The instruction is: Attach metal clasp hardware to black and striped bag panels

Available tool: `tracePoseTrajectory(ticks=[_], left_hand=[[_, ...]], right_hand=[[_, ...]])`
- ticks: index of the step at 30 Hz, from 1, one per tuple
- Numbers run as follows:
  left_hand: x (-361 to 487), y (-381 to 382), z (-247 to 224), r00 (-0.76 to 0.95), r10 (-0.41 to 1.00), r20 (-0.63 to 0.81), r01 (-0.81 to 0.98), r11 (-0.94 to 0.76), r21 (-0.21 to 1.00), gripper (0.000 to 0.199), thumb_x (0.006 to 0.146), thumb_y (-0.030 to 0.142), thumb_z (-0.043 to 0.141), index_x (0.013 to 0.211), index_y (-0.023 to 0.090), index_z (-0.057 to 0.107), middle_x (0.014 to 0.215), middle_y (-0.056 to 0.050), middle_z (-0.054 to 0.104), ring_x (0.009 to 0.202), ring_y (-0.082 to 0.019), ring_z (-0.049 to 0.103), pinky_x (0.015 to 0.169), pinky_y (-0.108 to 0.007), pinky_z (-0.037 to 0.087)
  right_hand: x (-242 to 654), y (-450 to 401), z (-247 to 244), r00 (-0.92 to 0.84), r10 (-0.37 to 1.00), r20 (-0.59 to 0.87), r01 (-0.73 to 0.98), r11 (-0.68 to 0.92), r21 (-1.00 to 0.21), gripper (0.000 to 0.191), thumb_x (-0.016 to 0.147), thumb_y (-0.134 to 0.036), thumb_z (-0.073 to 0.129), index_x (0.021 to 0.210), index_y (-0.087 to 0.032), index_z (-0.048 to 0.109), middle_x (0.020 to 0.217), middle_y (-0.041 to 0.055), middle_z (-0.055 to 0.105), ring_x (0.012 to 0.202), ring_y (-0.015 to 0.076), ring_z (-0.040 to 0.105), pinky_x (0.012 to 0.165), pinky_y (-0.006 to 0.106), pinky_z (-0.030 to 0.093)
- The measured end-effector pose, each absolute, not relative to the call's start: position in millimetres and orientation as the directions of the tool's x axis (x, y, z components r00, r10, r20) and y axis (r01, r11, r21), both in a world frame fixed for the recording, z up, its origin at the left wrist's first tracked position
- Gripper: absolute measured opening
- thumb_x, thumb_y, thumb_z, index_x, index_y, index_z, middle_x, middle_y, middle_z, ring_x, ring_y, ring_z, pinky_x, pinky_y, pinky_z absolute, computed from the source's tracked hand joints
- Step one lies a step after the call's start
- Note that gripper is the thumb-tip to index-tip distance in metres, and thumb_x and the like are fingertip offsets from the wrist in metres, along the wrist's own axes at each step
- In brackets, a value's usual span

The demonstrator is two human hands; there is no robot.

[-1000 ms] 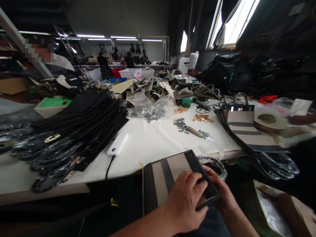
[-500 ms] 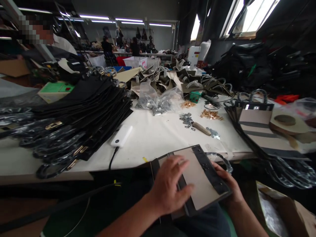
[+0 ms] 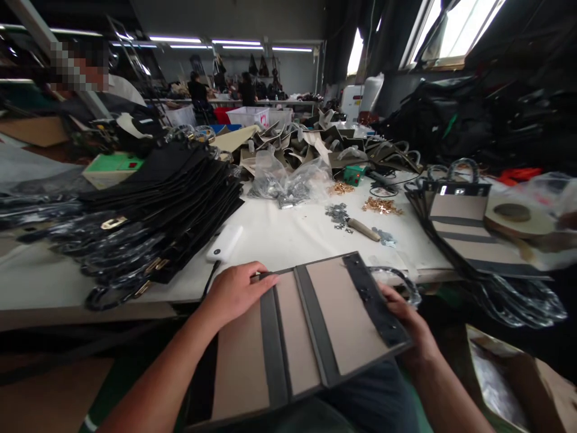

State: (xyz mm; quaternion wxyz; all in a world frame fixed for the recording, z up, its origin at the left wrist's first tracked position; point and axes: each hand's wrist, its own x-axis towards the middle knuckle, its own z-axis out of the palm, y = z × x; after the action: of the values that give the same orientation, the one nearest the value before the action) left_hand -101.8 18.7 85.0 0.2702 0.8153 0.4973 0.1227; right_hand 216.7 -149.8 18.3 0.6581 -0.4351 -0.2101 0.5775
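Observation:
An unfolded bag panel (image 3: 300, 328), beige boards with dark grey strips, lies tilted across my lap by the table's edge. At its upper left edge my left hand (image 3: 241, 291) pinches the rim between thumb and fingers. My right hand (image 3: 408, 325) grips the panel's right end, its fingers partly hidden underneath. Beside that hand a plastic-wrapped bag handle (image 3: 401, 281) sticks out from the black strip, which carries small metal fittings. A wooden tool handle (image 3: 363, 230) rests on the table among flat grey metal pieces (image 3: 337, 214).
Black bag panels (image 3: 180, 192) are stacked on the left, and more with wrapped handles (image 3: 460, 210) stand on the right. A white device (image 3: 225, 243) with a cable, gold fittings (image 3: 382, 205) and plastic bags (image 3: 288, 183) lie on the table (image 3: 279, 231). An open carton (image 3: 509, 379) is at lower right.
My left hand has moved from above the panel's middle to its upper left edge and closed on it. The panel's left part is now spread open. My right hand keeps its grip.

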Motion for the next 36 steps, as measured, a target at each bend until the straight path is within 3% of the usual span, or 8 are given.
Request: tracePoseTrajectory(ticks=[3, 6, 10, 14, 20, 27, 30, 36], left_hand=[[-113.8, 16.0, 69.0, 0.458, 0.868, -0.193, 0.876, -0.405, 0.262, 0.041, 0.088, 0.056, 0.062, 0.115, 0.025, 0.069, 0.082, -0.003, 0.074, 0.083, -0.028, 0.069, 0.070, -0.033, 0.044], [-109.1, 2.8, 44.8, 0.498, 0.851, -0.167, 0.863, -0.470, 0.184, 0.045, 0.089, 0.046, 0.063, 0.125, 0.019, 0.063, 0.106, -0.011, 0.074, 0.103, -0.033, 0.068, 0.083, -0.042, 0.050], [-72.1, -16.3, 27.2, 0.599, 0.779, 0.185, 0.729, -0.627, 0.277, 0.039, 0.094, 0.035, 0.060, 0.129, 0.020, 0.058, 0.128, -0.012, 0.063, 0.121, -0.029, 0.058, 0.100, -0.043, 0.048], [-21.5, -22.7, 11.6, 0.695, 0.636, 0.335, 0.502, -0.763, 0.406, 0.039, 0.088, 0.029, 0.070, 0.125, 0.022, 0.058, 0.133, -0.010, 0.060, 0.124, -0.028, 0.054, 0.106, -0.045, 0.046], [11.9, -6.2, -18.8, 0.652, 0.660, 0.373, 0.440, -0.730, 0.523, 0.035, 0.080, 0.020, 0.078, 0.111, 0.021, 0.061, 0.119, -0.007, 0.064, 0.114, -0.027, 0.058, 0.100, -0.047, 0.049], [24.2, 11.6, -19.3, 0.598, 0.682, 0.421, 0.396, -0.708, 0.585, 0.026, 0.086, 0.016, 0.072, 0.108, 0.023, 0.062, 0.118, -0.007, 0.066, 0.112, -0.025, 0.061, 0.098, -0.044, 0.051], [34.5, 17.4, -18.6, 0.601, 0.683, 0.416, 0.402, -0.708, 0.581, 0.025, 0.086, 0.016, 0.073, 0.109, 0.022, 0.064, 0.123, -0.008, 0.065, 0.115, -0.026, 0.060, 0.100, -0.044, 0.051], [45.2, 25.7, -26.3, 0.618, 0.696, 0.366, 0.482, -0.703, 0.523, 0.027, 0.084, 0.022, 0.077, 0.110, 0.025, 0.069, 0.114, -0.004, 0.071, 0.108, -0.027, 0.061, 0.091, -0.047, 0.051]], right_hand=[[206.9, -134.2, -6.7, 0.183, 0.949, -0.258, -0.570, -0.111, -0.814, 0.038, 0.070, -0.026, 0.076, 0.108, -0.020, 0.077, 0.098, 0.0073, 0.078, 0.078, 0.0209, 0.071, 0.068, 0.027, 0.055], [208.3, -126.0, -26.0, 0.162, 0.944, -0.288, -0.551, -0.156, -0.820, 0.037, 0.069, -0.024, 0.076, 0.106, -0.017, 0.077, 0.097, 0.0078, 0.078, 0.078, 0.0212, 0.070, 0.068, 0.028, 0.053], [216.1, -122.0, -44.6, 0.152, 0.935, -0.319, -0.543, -0.190, -0.818, 0.037, 0.070, -0.024, 0.075, 0.106, -0.017, 0.077, 0.098, 0.0080, 0.078, 0.081, 0.0230, 0.070, 0.071, 0.031, 0.052], [221.5, -117.6, -53.6, 0.142, 0.937, -0.320, -0.551, -0.194, -0.811, 0.036, 0.071, -0.026, 0.074, 0.107, -0.019, 0.077, 0.097, 0.0077, 0.078, 0.083, 0.0240, 0.071, 0.074, 0.033, 0.052], [227.8, -112.4, -61.3, 0.111, 0.937, -0.330, -0.559, -0.216, -0.801, 0.035, 0.072, -0.026, 0.076, 0.106, -0.020, 0.077, 0.098, 0.0079, 0.078, 0.079, 0.0218, 0.071, 0.071, 0.032, 0.052], [228.2, -114.4, -73.8, 0.201, 0.903, -0.380, -0.630, -0.178, -0.756, 0.038, 0.066, -0.031, 0.082, 0.104, -0.023, 0.077, 0.102, 0.0078, 0.079, 0.084, 0.0250, 0.072, 0.074, 0.035, 0.056], [230.0, -111.4, -75.4, 0.228, 0.896, -0.381, -0.642, -0.156, -0.750, 0.040, 0.069, -0.031, 0.081, 0.107, -0.022, 0.076, 0.104, 0.0078, 0.078, 0.085, 0.0235, 0.072, 0.074, 0.033, 0.056], [236.3, -105.7, -73.3, 0.228, 0.872, -0.433, -0.620, -0.213, -0.755, 0.031, 0.066, -0.028, 0.086, 0.094, -0.018, 0.077, 0.082, 0.0048, 0.077, 0.065, 0.0182, 0.068, 0.062, 0.028, 0.052]])
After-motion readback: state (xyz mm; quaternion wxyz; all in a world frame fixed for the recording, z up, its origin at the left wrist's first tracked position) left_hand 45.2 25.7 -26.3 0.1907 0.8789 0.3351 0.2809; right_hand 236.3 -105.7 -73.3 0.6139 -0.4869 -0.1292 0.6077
